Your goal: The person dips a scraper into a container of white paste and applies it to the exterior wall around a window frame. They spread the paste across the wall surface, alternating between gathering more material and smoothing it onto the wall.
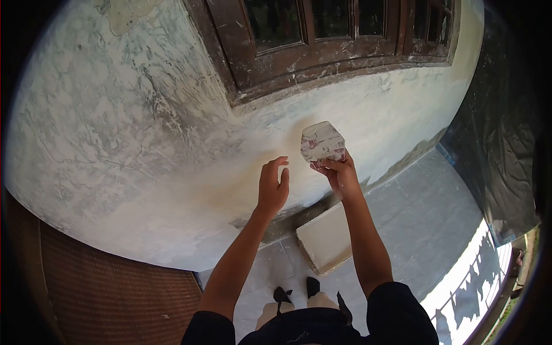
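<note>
My right hand (339, 172) grips the lower edge of a flat, many-sided piece (322, 141) smeared with whitish material, with reddish marks showing through. It is held up in front of the pale, patchy wall (144, 144), below the window. To the left of it, my left hand (272, 187) is raised near the same wall with nothing in it. Its fingers are loosely bent, and the thumb stands apart from them.
A brown wooden window frame (322, 60) spattered with white is set in the wall. On the grey tiled floor (414, 195) lies a cream rectangular slab (325, 238). A brown woven panel (115, 287) stands lower left; dark sheeting (491, 132) hangs at right.
</note>
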`<state>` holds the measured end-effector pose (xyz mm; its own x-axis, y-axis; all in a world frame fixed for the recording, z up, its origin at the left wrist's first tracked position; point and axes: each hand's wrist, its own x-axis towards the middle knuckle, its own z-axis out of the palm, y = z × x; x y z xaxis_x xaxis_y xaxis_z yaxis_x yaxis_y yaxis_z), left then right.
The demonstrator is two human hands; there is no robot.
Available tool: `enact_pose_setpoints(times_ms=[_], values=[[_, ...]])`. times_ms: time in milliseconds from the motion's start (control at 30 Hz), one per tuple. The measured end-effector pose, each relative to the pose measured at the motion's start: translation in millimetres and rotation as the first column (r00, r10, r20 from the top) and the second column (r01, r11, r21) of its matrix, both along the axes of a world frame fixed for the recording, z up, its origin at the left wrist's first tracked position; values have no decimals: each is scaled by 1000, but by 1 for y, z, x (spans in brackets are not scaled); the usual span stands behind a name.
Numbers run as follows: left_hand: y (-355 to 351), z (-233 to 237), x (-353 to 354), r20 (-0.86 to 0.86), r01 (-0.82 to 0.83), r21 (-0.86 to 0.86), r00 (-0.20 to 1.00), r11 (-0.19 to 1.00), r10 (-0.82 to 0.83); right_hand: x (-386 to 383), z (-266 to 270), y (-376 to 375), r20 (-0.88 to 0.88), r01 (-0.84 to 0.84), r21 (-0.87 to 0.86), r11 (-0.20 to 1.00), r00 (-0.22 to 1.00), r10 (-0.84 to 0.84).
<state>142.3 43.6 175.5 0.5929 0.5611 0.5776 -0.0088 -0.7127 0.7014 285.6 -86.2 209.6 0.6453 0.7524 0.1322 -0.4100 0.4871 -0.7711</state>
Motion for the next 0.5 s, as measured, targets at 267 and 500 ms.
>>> enact_pose_setpoints(times_ms=[267,500], values=[[30,130,-32,239,-250,539,961,804,139,-12,116,29,219,-68,152,986,975,34],[68,221,-80,328,-418,705,908,573,260,-31,201,74,368,-67,241,968,930,-27]])
